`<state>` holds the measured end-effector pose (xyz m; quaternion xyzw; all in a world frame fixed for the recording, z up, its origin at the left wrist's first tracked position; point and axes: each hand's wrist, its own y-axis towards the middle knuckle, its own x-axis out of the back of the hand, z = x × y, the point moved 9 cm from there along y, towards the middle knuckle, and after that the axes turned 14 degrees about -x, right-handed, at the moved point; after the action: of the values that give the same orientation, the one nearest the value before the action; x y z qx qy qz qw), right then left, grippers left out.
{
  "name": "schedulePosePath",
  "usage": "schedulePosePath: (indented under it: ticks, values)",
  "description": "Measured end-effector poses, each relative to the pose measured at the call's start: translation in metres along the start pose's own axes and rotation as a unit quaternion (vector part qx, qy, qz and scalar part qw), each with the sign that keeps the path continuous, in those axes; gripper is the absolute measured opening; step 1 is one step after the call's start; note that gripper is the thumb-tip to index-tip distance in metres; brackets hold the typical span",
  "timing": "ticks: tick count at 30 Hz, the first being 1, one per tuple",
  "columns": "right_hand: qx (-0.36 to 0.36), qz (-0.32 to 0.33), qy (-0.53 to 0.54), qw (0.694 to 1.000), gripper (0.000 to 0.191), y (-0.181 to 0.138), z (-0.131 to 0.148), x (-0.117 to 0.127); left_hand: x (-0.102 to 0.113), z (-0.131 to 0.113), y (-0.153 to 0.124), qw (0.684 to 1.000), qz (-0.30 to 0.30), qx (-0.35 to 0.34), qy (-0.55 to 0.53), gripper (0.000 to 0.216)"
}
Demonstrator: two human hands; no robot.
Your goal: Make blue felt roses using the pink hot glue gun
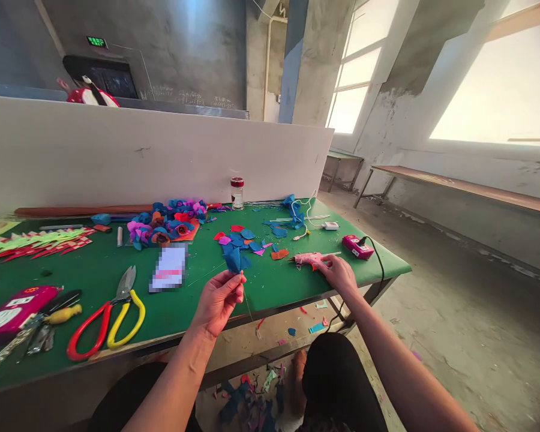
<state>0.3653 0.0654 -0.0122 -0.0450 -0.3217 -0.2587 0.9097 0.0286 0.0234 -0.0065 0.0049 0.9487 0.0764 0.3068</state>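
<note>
My left hand (220,301) is closed in a pinch around the base of a blue paper flower (234,259), and a thin stem hangs below the fingers. At the table's right side lies a pink hot glue gun (306,258), its nozzle pointing left. My right hand (339,273) has its fingers closed on the rear of this gun. Loose blue, orange, red and pink paper petals (245,239) are scattered between the two hands. Behind them, to the left, sits a cluster of finished-looking paper flowers (164,222).
Red-and-yellow-handled scissors (108,315) lie on the green table (180,318) near its front edge. A glass jar (237,195) stands against a white board (162,153). A magenta power strip (358,246) with a black cord sits at the right edge. Paper scraps litter the floor.
</note>
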Motion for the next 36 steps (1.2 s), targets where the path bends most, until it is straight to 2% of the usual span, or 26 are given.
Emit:
schedulePosePath:
  ticks: [2,3,4,5,7,8,10,12,16,21,27,31,36]
  values:
    - [0.038,-0.049,0.018,0.998,0.046,-0.017,0.021,0.003,0.0,-0.001,0.0,1.0,-0.005,-0.012,0.011,0.023]
    - [0.066,-0.054,0.046,0.995,0.047,-0.03,0.035,0.001,0.0,-0.002,0.0,1.0,-0.006,-0.018,0.017,0.024]
    - [0.087,-0.011,0.095,0.992,0.047,-0.044,0.05,-0.009,0.0,-0.002,0.0,0.999,-0.007,-0.023,0.023,0.024]
    - [0.095,0.067,0.155,0.981,0.046,-0.06,0.065,-0.024,-0.001,-0.003,0.0,0.999,-0.007,-0.029,0.029,0.024]
    - [0.058,0.228,0.27,0.934,0.044,-0.093,0.09,-0.058,-0.002,-0.004,0.0,0.998,-0.005,-0.039,0.041,0.024]
    - [0.03,0.289,0.311,0.905,0.042,-0.109,0.101,-0.073,-0.002,-0.004,0.001,0.998,-0.005,-0.044,0.045,0.024]
    - [-0.002,0.368,0.37,0.853,0.038,-0.134,0.119,-0.095,-0.002,-0.005,0.001,0.997,-0.005,-0.051,0.051,0.024]
    - [-0.033,0.39,0.416,0.821,0.035,-0.144,0.128,-0.107,-0.002,-0.006,0.002,0.997,-0.006,-0.056,0.054,0.024]
    - [-0.046,0.377,0.458,0.803,0.032,-0.147,0.133,-0.113,-0.003,-0.006,0.002,0.997,-0.004,-0.056,0.051,0.023]
    - [-0.045,0.34,0.466,0.816,0.025,-0.151,0.134,-0.107,-0.002,-0.006,0.002,0.997,-0.01,-0.055,0.043,0.021]
    - [-0.019,0.31,0.469,0.827,0.027,-0.157,0.135,-0.102,-0.001,-0.006,0.003,0.998,-0.01,-0.055,0.041,0.022]
    - [0.046,0.258,0.429,0.865,0.026,-0.158,0.136,-0.095,-0.001,-0.006,0.003,0.998,-0.01,-0.055,0.04,0.023]
    - [0.201,0.115,0.311,0.922,0.033,-0.169,0.147,-0.073,-0.003,-0.011,0.002,0.996,-0.021,-0.074,0.05,0.029]
